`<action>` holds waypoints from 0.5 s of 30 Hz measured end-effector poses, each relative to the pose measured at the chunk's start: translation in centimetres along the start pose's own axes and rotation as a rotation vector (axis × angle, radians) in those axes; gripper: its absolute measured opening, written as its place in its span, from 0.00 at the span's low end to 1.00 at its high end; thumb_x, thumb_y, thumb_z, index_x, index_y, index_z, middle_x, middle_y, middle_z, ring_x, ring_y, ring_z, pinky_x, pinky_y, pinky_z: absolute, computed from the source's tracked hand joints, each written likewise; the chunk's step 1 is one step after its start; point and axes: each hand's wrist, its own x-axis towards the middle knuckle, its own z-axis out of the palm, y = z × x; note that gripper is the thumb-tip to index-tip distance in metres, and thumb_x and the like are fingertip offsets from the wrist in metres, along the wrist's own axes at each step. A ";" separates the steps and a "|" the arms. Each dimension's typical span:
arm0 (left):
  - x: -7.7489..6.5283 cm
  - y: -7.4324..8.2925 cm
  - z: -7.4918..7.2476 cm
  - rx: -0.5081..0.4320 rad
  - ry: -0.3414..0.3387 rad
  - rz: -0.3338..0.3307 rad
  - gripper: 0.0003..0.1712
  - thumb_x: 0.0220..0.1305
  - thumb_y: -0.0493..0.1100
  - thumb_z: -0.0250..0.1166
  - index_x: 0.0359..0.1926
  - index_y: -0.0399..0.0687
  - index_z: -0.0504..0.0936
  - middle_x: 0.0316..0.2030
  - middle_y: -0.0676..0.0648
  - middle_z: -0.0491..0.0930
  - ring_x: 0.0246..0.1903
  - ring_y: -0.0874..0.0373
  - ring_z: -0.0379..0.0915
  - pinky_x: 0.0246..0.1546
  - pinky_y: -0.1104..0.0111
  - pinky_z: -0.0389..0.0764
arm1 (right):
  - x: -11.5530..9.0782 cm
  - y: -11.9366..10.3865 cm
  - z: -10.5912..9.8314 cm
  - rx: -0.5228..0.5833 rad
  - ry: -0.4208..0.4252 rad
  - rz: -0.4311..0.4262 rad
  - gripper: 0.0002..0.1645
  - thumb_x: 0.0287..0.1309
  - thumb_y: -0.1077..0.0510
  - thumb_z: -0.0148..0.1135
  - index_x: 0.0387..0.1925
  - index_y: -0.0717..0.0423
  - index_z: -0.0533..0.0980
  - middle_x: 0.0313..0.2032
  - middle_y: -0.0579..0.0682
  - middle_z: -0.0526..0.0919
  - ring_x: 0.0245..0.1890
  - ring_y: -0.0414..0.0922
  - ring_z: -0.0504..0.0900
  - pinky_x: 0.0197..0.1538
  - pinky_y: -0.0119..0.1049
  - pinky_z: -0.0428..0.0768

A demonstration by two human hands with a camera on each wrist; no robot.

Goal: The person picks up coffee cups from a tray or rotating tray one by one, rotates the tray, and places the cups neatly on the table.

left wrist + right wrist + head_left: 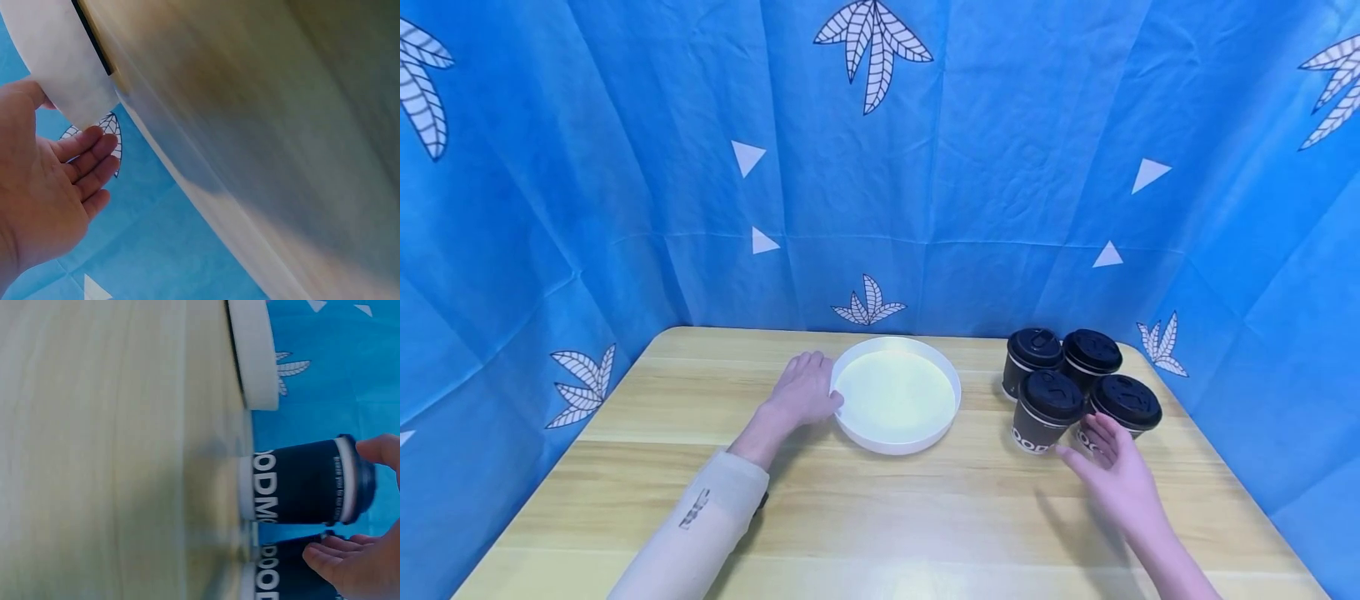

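A round white tray [897,400] with a low rim lies near the back middle of the table. My left hand [805,390] is at its left rim, the thumb against or very near the edge. In the left wrist view, the fingers of the left hand [56,181] are loosely extended beside the tray wall [62,56]. Over on the right, several black lidded paper coffee cups stand grouped. My right hand [1116,475] reaches toward the front cups, thumb and fingers spread. The right wrist view shows its thumb by the lid of one coffee cup [300,484] and its fingers before another coffee cup [290,569].
The wooden table [880,517] has its back edge against a blue curtain [880,192] with white leaf and triangle prints. Two more coffee cups stand behind: a rear left cup [1033,350] and a rear right cup [1092,352], close to the table's right edge.
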 end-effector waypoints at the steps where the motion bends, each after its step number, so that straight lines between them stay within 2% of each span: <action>1: -0.1 0.0 0.0 -0.004 0.002 -0.001 0.42 0.70 0.54 0.59 0.73 0.27 0.63 0.71 0.29 0.65 0.72 0.35 0.56 0.78 0.46 0.51 | -0.3 -0.2 -0.2 -0.016 0.007 -0.002 0.61 0.66 0.48 0.70 0.81 0.67 0.41 0.78 0.70 0.54 0.77 0.66 0.58 0.77 0.38 0.60; 4: -0.4 0.2 -0.2 -0.003 0.017 0.000 0.40 0.73 0.57 0.58 0.69 0.27 0.67 0.66 0.30 0.70 0.67 0.36 0.61 0.77 0.46 0.55 | -1.1 -0.7 -0.9 -0.083 0.023 -0.011 0.61 0.66 0.43 0.69 0.81 0.67 0.43 0.77 0.70 0.55 0.75 0.68 0.59 0.76 0.42 0.64; 8: -0.9 0.3 -0.5 -0.025 0.067 -0.014 0.39 0.73 0.59 0.58 0.65 0.28 0.71 0.58 0.33 0.73 0.60 0.38 0.65 0.73 0.45 0.61 | -1.7 -1.9 -1.5 -0.155 0.083 -0.053 0.60 0.67 0.40 0.67 0.81 0.66 0.45 0.77 0.71 0.57 0.73 0.70 0.61 0.72 0.63 0.64; 11: -1.4 0.4 -1.0 -0.086 0.107 -0.048 0.41 0.73 0.61 0.59 0.67 0.29 0.69 0.61 0.33 0.71 0.64 0.37 0.63 0.73 0.44 0.60 | -1.8 -3.1 -1.5 -0.183 0.150 -0.112 0.57 0.69 0.39 0.65 0.81 0.64 0.48 0.76 0.69 0.60 0.72 0.70 0.64 0.69 0.64 0.67; 15: -1.9 0.5 -1.6 -0.142 0.138 -0.062 0.46 0.72 0.64 0.58 0.72 0.29 0.64 0.68 0.31 0.66 0.71 0.35 0.57 0.77 0.44 0.54 | -1.3 -4.9 -1.1 -0.177 0.192 -0.195 0.53 0.70 0.39 0.63 0.81 0.61 0.51 0.75 0.69 0.62 0.70 0.71 0.66 0.68 0.66 0.68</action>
